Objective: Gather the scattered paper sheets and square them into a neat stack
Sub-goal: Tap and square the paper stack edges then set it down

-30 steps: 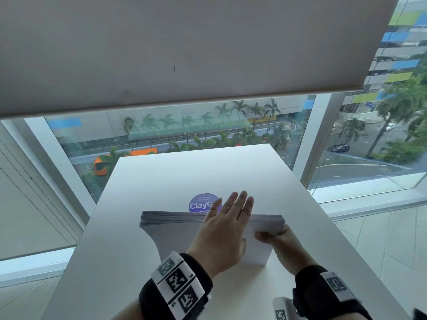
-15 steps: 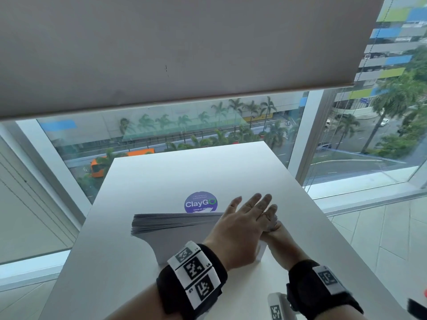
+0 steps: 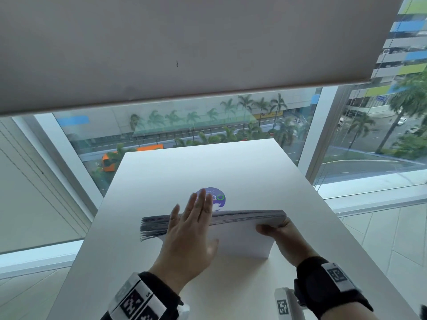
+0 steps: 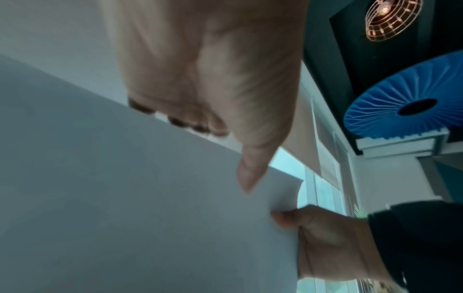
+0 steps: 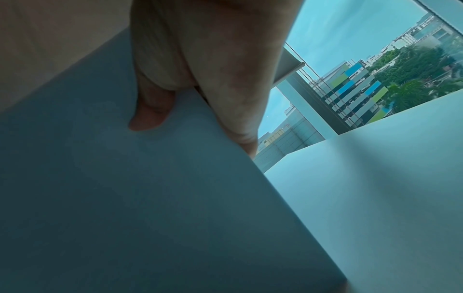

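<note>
Light source: we are seeing daylight coming in through the window (image 3: 231, 125) ahead, under a roller blind (image 3: 184, 47) that is staying dull grey.
Table: the white table top (image 3: 231, 165) is glowing evenly, without hard glare.
Paper: the paper stack (image 3: 242, 241) is showing its near face in shade in both wrist views.
Blur: the left hand (image 3: 189, 236) is smearing at the fingertips.
Distortion: straight window frames are bowing toward the head view's edges.
Wrist views: we are finding them dim, bluish and soft.

White table (image 3: 231, 167) with paper stack (image 3: 240, 241) and round sticker (image 3: 218, 197)
</note>
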